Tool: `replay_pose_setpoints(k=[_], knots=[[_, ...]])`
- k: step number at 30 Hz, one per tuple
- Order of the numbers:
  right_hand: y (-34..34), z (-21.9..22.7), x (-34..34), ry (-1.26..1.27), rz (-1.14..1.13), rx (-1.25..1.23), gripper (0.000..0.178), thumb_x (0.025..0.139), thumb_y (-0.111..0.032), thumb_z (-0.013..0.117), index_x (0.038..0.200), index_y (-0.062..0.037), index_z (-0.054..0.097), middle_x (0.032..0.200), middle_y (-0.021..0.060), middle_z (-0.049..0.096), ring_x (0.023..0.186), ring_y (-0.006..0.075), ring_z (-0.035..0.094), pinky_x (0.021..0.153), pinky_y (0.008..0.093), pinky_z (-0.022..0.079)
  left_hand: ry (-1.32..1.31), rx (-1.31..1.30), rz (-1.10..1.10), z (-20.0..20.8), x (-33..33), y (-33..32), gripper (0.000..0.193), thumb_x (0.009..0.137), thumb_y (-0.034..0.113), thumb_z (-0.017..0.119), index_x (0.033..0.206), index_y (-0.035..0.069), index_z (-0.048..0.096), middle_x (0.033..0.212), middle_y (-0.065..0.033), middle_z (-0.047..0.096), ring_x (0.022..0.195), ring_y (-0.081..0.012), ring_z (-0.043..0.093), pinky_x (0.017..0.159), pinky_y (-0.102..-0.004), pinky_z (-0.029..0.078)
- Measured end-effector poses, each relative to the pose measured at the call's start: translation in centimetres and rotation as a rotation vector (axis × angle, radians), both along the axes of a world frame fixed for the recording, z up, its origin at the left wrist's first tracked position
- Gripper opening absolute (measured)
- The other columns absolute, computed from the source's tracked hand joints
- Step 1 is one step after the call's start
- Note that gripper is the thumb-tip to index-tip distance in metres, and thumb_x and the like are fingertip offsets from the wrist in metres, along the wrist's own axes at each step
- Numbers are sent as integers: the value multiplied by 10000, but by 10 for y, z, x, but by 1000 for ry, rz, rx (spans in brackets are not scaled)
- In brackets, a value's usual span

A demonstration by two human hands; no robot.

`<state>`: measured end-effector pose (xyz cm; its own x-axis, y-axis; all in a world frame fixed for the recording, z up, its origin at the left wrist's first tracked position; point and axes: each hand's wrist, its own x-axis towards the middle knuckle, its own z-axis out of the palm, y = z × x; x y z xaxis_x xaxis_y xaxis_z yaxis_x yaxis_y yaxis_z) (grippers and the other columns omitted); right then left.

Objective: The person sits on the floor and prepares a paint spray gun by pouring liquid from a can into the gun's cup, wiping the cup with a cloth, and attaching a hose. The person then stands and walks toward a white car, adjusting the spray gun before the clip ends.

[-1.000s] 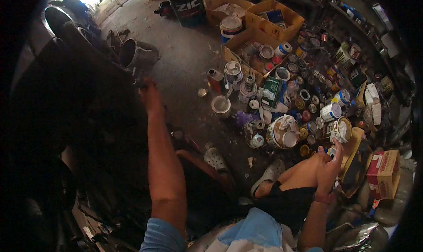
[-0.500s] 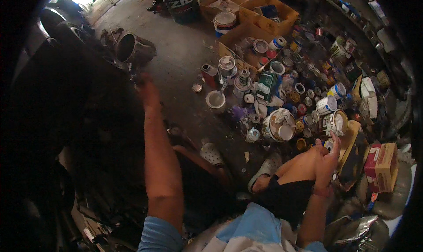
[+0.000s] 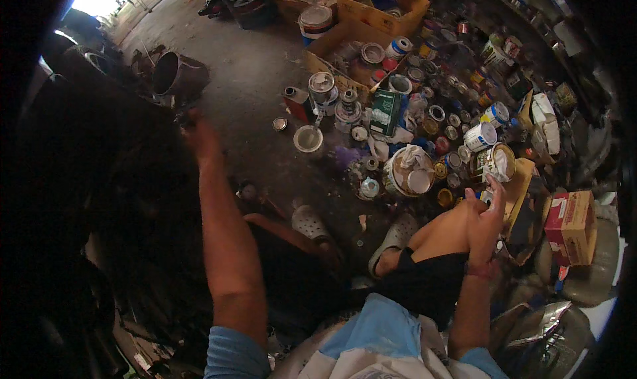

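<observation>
At the edge of a large dark shape (image 3: 86,153), the left hand (image 3: 201,140) reaches out, blurred, with a small dark object (image 3: 180,118) at its far end, just beside an open dark cylinder (image 3: 191,74) (cannot tell if the grip is closed on it). Right hand (image 3: 486,225) rests against the bent knee (image 3: 454,220), grip open, near a tin (image 3: 488,159) stuffed with white material. Ahead, more tins (image 3: 480,137) and cardboard boxes (image 3: 388,24) crowd the grey floor (image 3: 245,74).

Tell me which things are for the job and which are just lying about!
For the job, seemingly:
the dark thing at the left hand, too shadowed to name

Just lying about, probably:
green rectangular can
red and tan box
open cardboard box
</observation>
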<state>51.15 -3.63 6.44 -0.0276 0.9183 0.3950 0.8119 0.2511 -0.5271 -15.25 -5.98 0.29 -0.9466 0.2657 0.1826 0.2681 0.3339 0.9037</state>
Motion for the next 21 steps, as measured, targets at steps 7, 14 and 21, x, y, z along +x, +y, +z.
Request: replay_pose_setpoints(k=[7,14,21], knots=[[0,2,-1,-22,-3,12,568,977,-272,827,1443,-24,618,1460,207,644,1384,410,584,1208,502,431,18,106,-60,20,24,0,625,1121,481,571,1428,-60,631,1430,-251,697,1369,-390,649,1124,-472,493],[0,0,-1,-42,-5,33,553,970,-255,833,1431,-34,622,1426,201,653,1369,408,592,1186,505,452,115,25,-1,-6,9,4,614,1097,527,586,1368,-17,667,1343,-215,726,1227,-348,698,1029,-458,529],[1,-7,-1,-49,-36,40,560,964,-227,830,1445,-35,617,1449,204,638,1389,409,580,1195,512,448,527,-442,192,1,46,3,534,1119,339,610,1489,-44,562,1479,-286,629,1366,-424,633,1138,-500,514]])
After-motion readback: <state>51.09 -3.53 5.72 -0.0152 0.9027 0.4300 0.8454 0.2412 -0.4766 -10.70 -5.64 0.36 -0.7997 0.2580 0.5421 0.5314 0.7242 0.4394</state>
